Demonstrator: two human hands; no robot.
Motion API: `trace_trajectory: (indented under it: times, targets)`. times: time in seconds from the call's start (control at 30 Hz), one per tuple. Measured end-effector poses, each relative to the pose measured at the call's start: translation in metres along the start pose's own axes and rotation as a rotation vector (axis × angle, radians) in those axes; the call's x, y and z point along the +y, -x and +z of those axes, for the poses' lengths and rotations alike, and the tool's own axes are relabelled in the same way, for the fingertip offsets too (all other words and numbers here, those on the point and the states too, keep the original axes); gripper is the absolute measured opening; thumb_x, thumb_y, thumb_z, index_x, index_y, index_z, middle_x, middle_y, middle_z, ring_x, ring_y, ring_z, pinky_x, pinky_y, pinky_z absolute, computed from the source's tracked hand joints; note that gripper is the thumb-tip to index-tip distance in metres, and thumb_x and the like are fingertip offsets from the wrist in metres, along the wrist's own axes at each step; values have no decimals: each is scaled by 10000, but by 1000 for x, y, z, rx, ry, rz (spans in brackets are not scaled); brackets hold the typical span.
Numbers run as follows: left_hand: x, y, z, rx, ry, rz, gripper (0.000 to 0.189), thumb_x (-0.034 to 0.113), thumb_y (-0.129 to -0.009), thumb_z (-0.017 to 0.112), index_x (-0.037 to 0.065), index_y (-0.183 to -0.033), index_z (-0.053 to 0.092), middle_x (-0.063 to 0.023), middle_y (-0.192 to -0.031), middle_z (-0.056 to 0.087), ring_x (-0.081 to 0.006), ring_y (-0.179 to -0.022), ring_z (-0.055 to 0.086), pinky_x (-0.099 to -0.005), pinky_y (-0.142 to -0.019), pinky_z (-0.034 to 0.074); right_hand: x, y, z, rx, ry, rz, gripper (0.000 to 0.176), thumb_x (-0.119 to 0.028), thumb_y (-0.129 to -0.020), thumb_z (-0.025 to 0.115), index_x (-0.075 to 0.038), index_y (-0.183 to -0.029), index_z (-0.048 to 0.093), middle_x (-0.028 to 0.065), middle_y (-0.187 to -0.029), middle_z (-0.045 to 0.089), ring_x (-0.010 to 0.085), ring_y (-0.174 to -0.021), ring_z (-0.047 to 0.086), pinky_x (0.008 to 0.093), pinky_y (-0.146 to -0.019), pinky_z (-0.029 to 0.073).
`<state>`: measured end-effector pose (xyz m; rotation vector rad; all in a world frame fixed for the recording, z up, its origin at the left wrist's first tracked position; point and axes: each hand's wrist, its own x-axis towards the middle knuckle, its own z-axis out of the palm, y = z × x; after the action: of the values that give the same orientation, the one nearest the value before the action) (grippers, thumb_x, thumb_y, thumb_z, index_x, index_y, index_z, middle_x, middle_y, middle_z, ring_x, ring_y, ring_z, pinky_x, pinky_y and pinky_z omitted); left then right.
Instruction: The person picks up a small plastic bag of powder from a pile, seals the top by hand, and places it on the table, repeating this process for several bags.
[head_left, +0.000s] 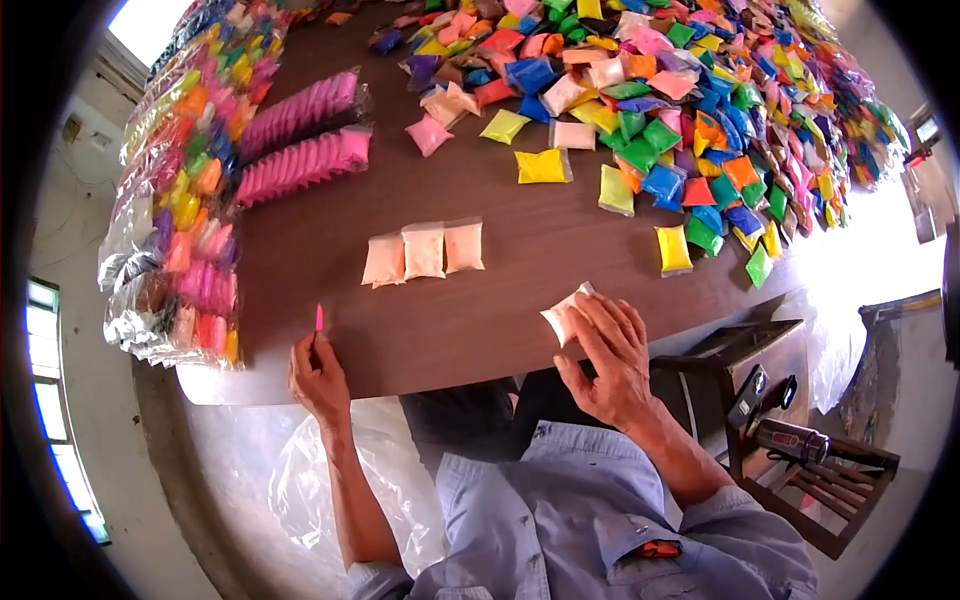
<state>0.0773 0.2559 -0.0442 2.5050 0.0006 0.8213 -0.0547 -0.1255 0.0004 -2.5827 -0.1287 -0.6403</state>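
Note:
Near the table's front edge, my left hand [320, 375] is closed on a small pink stick [319, 317] that points upward from its fingers. To the right, my right hand [610, 355] lies over a pale pink packet [561, 314], with its fingertips on the packet's right side and its thumb apart. Whether those fingers grip the packet or only rest on it is hard to see. Three peach packets [424, 250] lie side by side, slightly overlapping, on the brown table [350, 230] between and beyond my hands.
Loose colourful packets [660, 140] are heaped at the back right. Two rows of pink packets [305, 165] in clear wrap lie at the back left, beside stacked bags [185, 220] along the left edge. A wooden stool [770, 400] with a flask [790, 438] stands at the right.

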Motion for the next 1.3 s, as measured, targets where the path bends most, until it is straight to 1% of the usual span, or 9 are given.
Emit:
trace_trajectory:
  times: [0.13, 0.33, 0.4, 0.5, 0.63, 0.67, 0.8, 1.0, 1.3]
  targets:
    - [8, -1, 1, 16, 35, -11, 104, 144, -1004, 704, 48, -1041, 720, -101, -832, 697, -224, -693, 631, -348, -651, 512, 7, 11, 7, -56, 38, 41, 520, -338, -931, 745, -31, -1343, 665, 174, -1407, 628, 352, -1336, 571, 514, -1178, 361]
    - [11, -4, 0, -11, -7, -61, 100, 141, -1004, 702, 47, -1037, 717, -106, -827, 694, -222, -698, 633, -353, -655, 514, 6, -5, 11, -21, 35, 47, 552, -344, -864, 817, -27, -1297, 687, 113, -1382, 659, 331, -1331, 586, 496, -1168, 369]
    - [9, -3, 1, 7, 4, -45, 93, 135, -1004, 698, 45, -1020, 713, -99, -818, 691, -215, -692, 631, -350, -650, 514, 6, -9, 10, 29, 108, 55, 436, -252, -810, 854, -87, -1193, 727, 34, -1306, 670, 289, -1250, 606, 482, -1092, 414]
    - [12, -3, -1, -25, 27, -114, 77, 121, -997, 689, 48, -1007, 709, -98, -874, 715, -249, -720, 658, -369, -675, 527, 6, -16, 11, 72, 180, 82, 418, -188, -751, 877, -121, -1144, 751, 8, -1228, 677, 267, -1164, 618, 467, -1023, 433]
    - [6, -1, 1, -10, 14, -133, 62, 109, -990, 691, 53, -1009, 711, -102, -889, 724, -269, -725, 670, -370, -681, 536, 7, -37, 9, 84, 136, 55, 385, -91, -741, 867, -114, -1113, 771, 15, -1162, 696, 252, -1080, 634, 410, -912, 501]
    - [6, -2, 1, -6, 17, -115, 55, 102, -986, 695, 55, -1009, 712, -109, -895, 726, -278, -736, 680, -373, -686, 541, 6, -46, 10, 117, 117, 7, 388, -45, -754, 857, -96, -1128, 770, 34, -1153, 709, 255, -986, 668, 381, -823, 547]
    - [6, -2, 1, 6, 33, -110, 49, 84, -974, 705, 52, -1010, 711, -128, -909, 728, -296, -767, 704, -381, -695, 553, -5, -80, 26, 151, 47, -73, 360, -28, -790, 840, -80, -1138, 766, 60, -1173, 717, 282, -940, 709, 388, -807, 584]
    - [10, -5, -3, 23, 53, -66, 52, 65, -968, 705, 39, -1013, 706, -139, -915, 724, -313, -768, 704, -379, -695, 557, -16, -107, 68, 144, -169, -133, 322, -22, -870, 802, -15, -1184, 732, 149, -1267, 689, 353, -1043, 732, 401, -879, 614]
    - [8, -5, -4, 22, 79, -70, 65, 80, -990, 690, 19, -1009, 704, -146, -871, 705, -271, -711, 672, -364, -664, 531, -23, -111, 93, 96, -206, -128, 324, -19, -875, 790, -4, -1191, 723, 169, -1296, 674, 369, -1069, 726, 413, -907, 612]
